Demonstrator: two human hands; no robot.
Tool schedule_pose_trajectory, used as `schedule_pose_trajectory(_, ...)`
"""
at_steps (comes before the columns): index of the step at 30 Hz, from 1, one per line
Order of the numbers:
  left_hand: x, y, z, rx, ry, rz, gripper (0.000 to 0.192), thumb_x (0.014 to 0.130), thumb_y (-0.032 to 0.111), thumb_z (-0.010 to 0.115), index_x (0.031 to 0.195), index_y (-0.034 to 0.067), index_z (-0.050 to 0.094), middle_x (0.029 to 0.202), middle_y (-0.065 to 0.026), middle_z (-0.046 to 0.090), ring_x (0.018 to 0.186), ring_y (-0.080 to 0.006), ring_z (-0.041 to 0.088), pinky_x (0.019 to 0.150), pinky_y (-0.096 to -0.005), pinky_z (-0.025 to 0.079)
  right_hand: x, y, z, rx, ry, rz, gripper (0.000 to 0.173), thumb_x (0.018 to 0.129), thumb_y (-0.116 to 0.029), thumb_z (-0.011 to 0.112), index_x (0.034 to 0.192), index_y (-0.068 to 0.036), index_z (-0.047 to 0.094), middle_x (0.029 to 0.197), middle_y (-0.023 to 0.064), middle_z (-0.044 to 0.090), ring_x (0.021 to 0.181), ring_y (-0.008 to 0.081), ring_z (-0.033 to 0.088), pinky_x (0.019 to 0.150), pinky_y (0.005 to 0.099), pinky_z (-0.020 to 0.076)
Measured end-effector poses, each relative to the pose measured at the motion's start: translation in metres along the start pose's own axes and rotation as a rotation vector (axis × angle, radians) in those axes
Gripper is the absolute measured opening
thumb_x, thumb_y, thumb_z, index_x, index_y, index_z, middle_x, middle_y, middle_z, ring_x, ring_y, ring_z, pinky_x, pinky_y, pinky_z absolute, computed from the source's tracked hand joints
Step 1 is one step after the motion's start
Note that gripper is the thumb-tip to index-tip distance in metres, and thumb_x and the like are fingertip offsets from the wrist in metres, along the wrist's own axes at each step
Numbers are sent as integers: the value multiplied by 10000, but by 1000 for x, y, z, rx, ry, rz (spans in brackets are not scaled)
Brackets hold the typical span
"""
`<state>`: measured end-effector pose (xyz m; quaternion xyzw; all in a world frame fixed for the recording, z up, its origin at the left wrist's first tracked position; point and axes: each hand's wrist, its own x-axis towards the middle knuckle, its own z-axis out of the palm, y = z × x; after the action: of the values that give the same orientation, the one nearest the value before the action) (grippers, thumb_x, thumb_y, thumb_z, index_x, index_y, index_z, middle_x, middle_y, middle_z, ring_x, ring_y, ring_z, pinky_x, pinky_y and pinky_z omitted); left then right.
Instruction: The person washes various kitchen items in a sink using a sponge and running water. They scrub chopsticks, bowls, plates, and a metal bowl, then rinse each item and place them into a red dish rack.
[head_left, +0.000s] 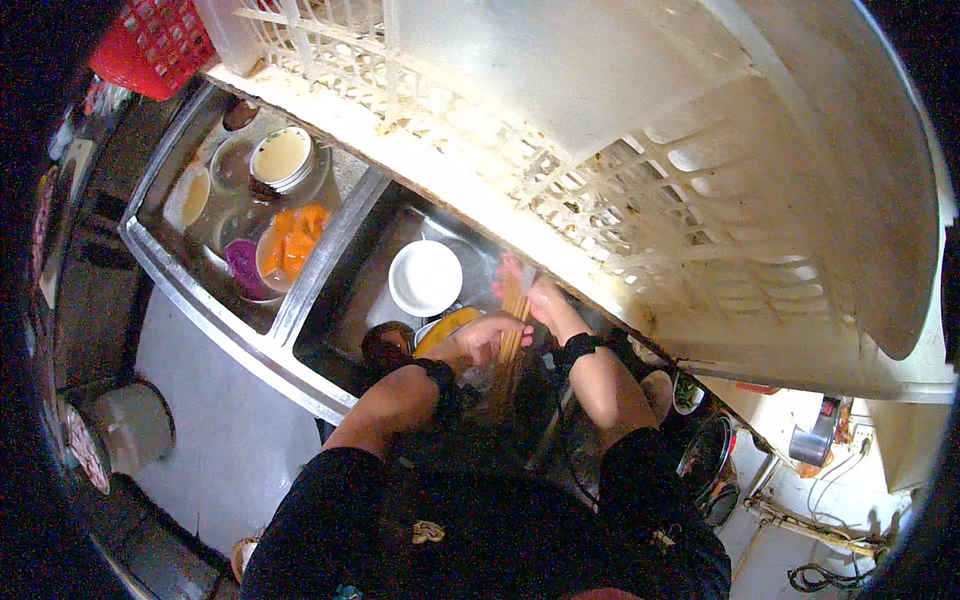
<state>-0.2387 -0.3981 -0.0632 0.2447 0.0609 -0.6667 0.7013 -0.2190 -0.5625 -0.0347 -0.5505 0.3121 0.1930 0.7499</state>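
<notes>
Over the right basin of a steel double sink, my left hand (491, 336) is closed around a bundle of wooden chopsticks (511, 330). At the upper end of the bundle, by the basin's far edge, is my right hand (546, 300); its fingers are partly hidden, and whether it grips the sticks is unclear. Pinkish fingers or a reflection show just left of the sticks' tips. To the left in the basin stands a round white bowl (425, 277). A yellow dish (450, 330) and a dark brown bowl (388, 343) lie below it, close to my left hand.
The left basin holds water, stacked bowls (281, 159), an orange cloth-like item (300, 238) and a purple item (246, 266). A steel divider (326, 259) parts the basins. Large plastic baskets (570, 172) overhang the sink's far side. A metal pot (814, 442) stands at far right.
</notes>
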Motion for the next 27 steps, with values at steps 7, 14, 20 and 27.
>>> schedule_pose_trajectory(7, 12, -1, 22, 153, -8, 143, 321, 845, 167, 741, 1107, 28, 620, 1087, -75, 653, 974, -210, 636, 820, -357, 533, -40, -43, -6, -390, -115, 25, 608, 964, -503, 520, 1451, -163, 390, 1427, 135, 425, 1284, 283, 427, 1016, 418, 429)
schedule_pose_trajectory(14, 54, 8, 1, -340, 58, 260, 296, 880, 180, 664, 1099, -8, 597, 1080, -128, 652, 954, -269, 653, 854, -420, 554, -54, 4, -60, -608, -216, -49, 970, 856, -375, 721, 1528, -70, 92, 1526, 139, 280, 1372, 292, 332, 1080, 419, 366)
schedule_pose_trajectory(20, 0, 34, 19, -327, 195, 331, 196, 927, 112, 618, 1096, 125, 519, 916, -67, 633, 721, -187, 645, 795, -449, 595, -68, -17, -11, -828, -69, -169, 550, 780, -186, 796, 1224, 27, 551, 1157, 93, 624, 1121, 189, 556, 981, 319, 436)
schedule_pose_trajectory(27, -23, 11, -11, -309, 126, 395, 308, 929, 226, 646, 1185, 100, 530, 1034, -70, 656, 893, -192, 666, 880, -415, 575, -55, -13, -11, -496, -233, 78, 390, 846, -194, 743, 1140, 34, 628, 1036, 75, 673, 917, 146, 622, 818, 280, 498)
